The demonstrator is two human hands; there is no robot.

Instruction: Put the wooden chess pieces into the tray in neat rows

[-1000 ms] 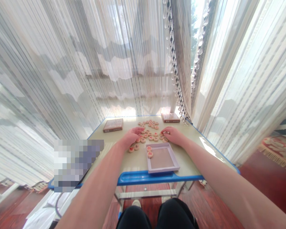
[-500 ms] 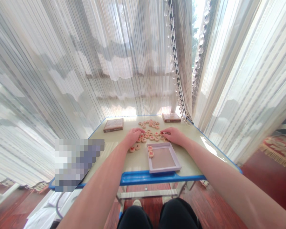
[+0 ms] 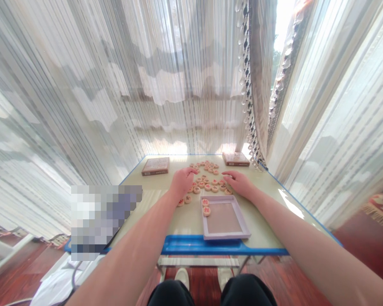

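Note:
Round wooden Chinese chess pieces (image 3: 207,187) with red or dark characters lie loosely in the middle of the table. My left hand (image 3: 182,182) hovers at the left edge of this group, fingers bent loosely toward the right and no piece visible in them. On the opposite side, my right hand (image 3: 238,182) has its fingers apart, close to the rightmost pieces. In front of both hands lies a shallow white box tray (image 3: 241,212). Two red-lettered pieces (image 3: 206,211) sit in its left side, one behind the other.
A second cluster of pieces (image 3: 210,166) lies farther back. Flat brown boxes stand at the back left (image 3: 155,166) and back right (image 3: 236,159). A blurred-out object (image 3: 107,223) covers the table's left front. The table has a blue edge (image 3: 194,244); curtains hang behind it.
My left hand has lifted and shifted a little away from the near pieces toward the far cluster. My right hand has drawn back slightly, uncovering pieces. The camera view has shifted slightly.

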